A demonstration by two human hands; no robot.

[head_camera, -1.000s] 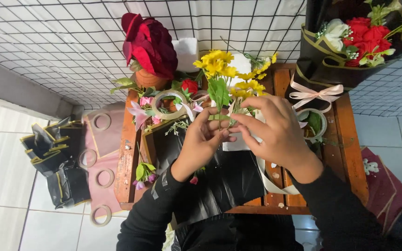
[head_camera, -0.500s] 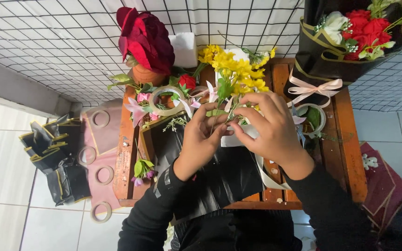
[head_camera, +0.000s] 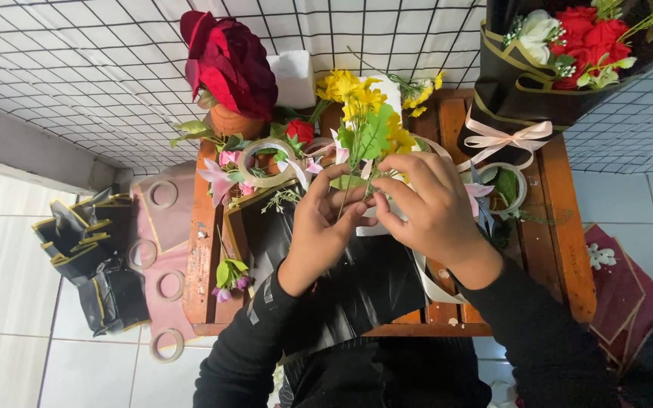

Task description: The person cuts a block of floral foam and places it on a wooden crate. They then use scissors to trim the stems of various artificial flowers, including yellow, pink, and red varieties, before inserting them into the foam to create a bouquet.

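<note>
Both hands, left hand (head_camera: 325, 227) and right hand (head_camera: 426, 200), pinch yellow flower sprig (head_camera: 360, 125); stem lengthwise, blooms pointing away.

Left hand (head_camera: 323, 230) and right hand (head_camera: 428, 204): both pinch the stems of a yellow flower sprig (head_camera: 360, 113) over black wrapping paper (head_camera: 357, 283) on the wooden desk (head_camera: 572, 249). Behind: large red rose (head_camera: 228, 60), wrapped red bouquet (head_camera: 561, 53).

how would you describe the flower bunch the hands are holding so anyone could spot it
On the wooden table, look between the left hand and right hand. Their fingers pinch the thin green stems of a yellow flower sprig. It is the yellow one, not the big dark red rose at left.
</note>
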